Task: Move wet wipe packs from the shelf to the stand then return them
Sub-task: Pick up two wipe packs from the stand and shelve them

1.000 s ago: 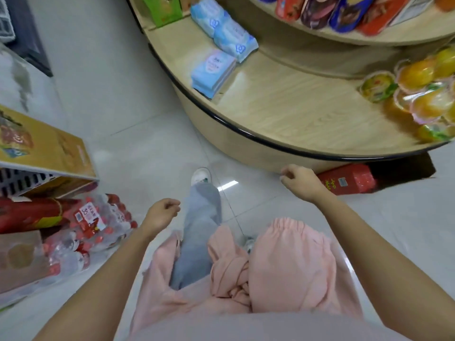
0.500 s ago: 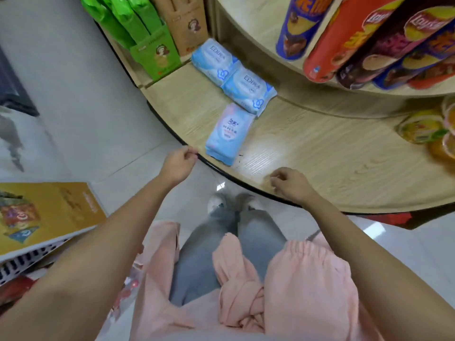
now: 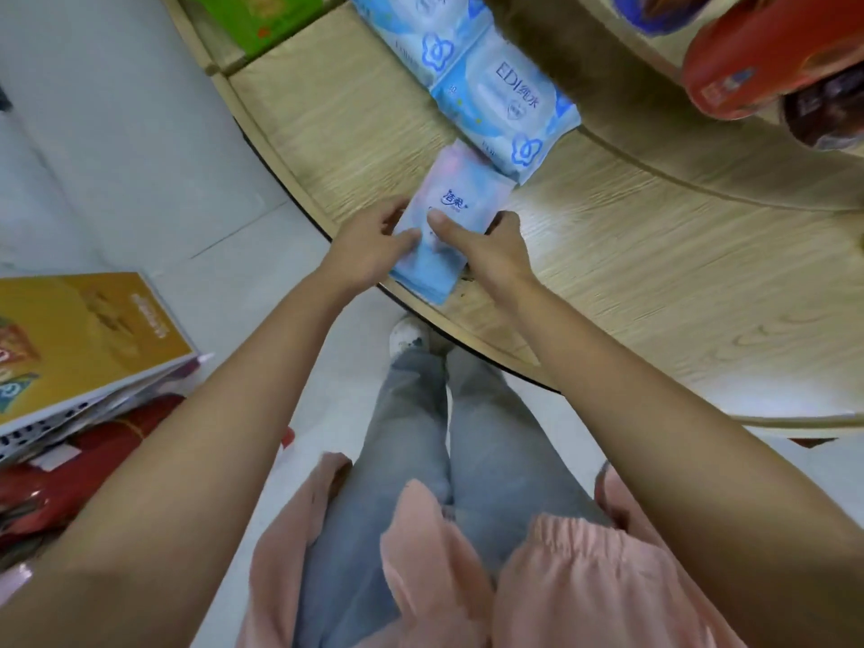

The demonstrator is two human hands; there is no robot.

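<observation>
A stack of small light-blue wet wipe packs (image 3: pixel 460 189) lies at the front edge of the curved wooden shelf (image 3: pixel 631 273). My left hand (image 3: pixel 369 245) grips the stack's left side. On its right side is my right hand (image 3: pixel 491 247), thumb pressed on the top pack. Both hands cover the stack's near half. Behind it, two larger blue wipe packs (image 3: pixel 505 100) lie in a row toward the back.
Green boxes (image 3: pixel 252 16) stand at the shelf's far left. Red and dark snack canisters (image 3: pixel 766 53) sit on an upper tier at right. A yellow box (image 3: pixel 79 334) and red packages (image 3: pixel 70 474) crowd the floor at left. My legs stand close against the shelf edge.
I stepped up to the shelf. Both hands rose from my sides, reached forward and closed on the small wipe pack stack.
</observation>
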